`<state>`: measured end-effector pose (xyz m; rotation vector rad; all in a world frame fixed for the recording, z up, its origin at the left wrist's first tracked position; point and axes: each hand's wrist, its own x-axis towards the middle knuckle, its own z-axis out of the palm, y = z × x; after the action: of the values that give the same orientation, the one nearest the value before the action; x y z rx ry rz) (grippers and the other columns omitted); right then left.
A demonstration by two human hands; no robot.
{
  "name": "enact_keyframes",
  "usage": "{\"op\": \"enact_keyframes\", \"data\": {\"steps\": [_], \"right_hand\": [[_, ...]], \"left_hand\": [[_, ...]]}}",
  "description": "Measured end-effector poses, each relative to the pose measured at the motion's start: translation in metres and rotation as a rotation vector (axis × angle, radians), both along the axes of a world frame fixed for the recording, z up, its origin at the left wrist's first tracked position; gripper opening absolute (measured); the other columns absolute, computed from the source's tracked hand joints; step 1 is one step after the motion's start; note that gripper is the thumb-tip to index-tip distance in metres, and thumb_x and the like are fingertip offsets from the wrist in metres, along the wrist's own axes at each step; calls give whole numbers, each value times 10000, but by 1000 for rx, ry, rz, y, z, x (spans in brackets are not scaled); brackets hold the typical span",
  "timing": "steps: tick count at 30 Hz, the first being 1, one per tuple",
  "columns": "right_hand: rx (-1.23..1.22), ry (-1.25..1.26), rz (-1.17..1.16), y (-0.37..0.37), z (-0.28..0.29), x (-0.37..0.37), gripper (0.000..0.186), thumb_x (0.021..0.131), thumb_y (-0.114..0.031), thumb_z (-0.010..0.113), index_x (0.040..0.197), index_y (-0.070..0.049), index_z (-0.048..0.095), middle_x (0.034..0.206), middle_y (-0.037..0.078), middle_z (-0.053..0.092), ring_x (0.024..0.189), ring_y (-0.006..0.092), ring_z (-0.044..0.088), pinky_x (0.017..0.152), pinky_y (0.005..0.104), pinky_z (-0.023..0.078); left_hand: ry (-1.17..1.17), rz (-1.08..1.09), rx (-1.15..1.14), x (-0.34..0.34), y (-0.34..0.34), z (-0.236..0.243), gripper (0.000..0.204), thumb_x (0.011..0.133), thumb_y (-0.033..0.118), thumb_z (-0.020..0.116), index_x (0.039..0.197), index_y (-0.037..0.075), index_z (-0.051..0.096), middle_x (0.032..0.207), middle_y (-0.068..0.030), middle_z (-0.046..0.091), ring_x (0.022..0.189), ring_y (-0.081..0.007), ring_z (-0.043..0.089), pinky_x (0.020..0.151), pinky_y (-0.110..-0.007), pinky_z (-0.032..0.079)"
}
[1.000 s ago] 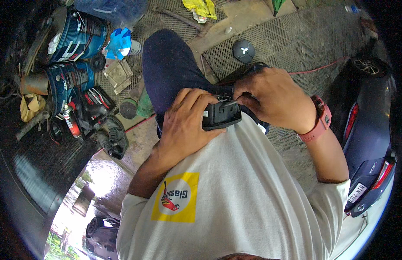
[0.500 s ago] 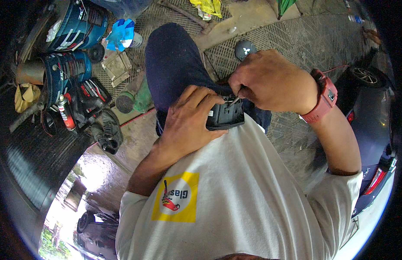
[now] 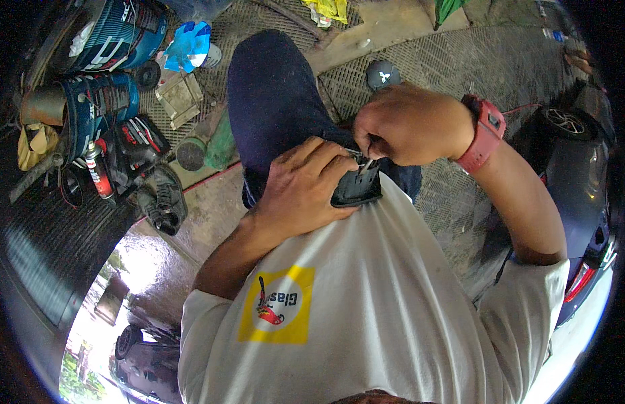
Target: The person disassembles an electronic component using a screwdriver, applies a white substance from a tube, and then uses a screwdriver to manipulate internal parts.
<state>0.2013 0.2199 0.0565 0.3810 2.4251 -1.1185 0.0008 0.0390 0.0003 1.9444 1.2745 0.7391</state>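
My left hand [image 3: 307,180] is wrapped round a black plastic housing [image 3: 358,190], holding it against the front of my shirt. The thumb lies along its near edge and the fingers curl over its far left side. My right hand [image 3: 414,124] is closed above the housing's far right corner, pinching a thin metal tool [image 3: 367,163]. The tool's shaft points down into the housing; its handle is hidden inside my fist, so its exact kind does not show. A red watch [image 3: 484,135] is on my right wrist.
Blue drums [image 3: 103,108], a spray can [image 3: 99,172] and dark shoes [image 3: 163,202] stand to the left. A black round cap [image 3: 382,75] lies on the textured floor beyond my right hand. A dark car [image 3: 575,195] is at the right.
My right fist and wrist have turned and shifted a little left. My left hand has moved slightly right and now covers more of the housing, which looks tilted differently.
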Motion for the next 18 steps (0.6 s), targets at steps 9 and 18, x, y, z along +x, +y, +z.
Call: {"op": "enact_keyframes", "data": {"steps": [9, 18], "right_hand": [[734, -164, -324, -118, 44, 1, 341, 896, -187, 690, 1209, -73, 761, 1068, 76, 691, 939, 260, 716, 742, 419, 595], [634, 43, -610, -147, 14, 20, 553, 914, -105, 676, 1438, 71, 658, 1183, 166, 640, 1022, 308, 690, 770, 395, 619]], "left_hand": [[22, 87, -52, 6, 18, 0, 606, 643, 285, 1019, 1139, 114, 715, 1179, -56, 691, 1163, -296, 687, 948, -457, 597], [-46, 245, -72, 14, 40, -5, 630, 624, 193, 1037, 1144, 98, 694, 1094, -91, 718, 1015, -326, 713, 909, -475, 576]]}}
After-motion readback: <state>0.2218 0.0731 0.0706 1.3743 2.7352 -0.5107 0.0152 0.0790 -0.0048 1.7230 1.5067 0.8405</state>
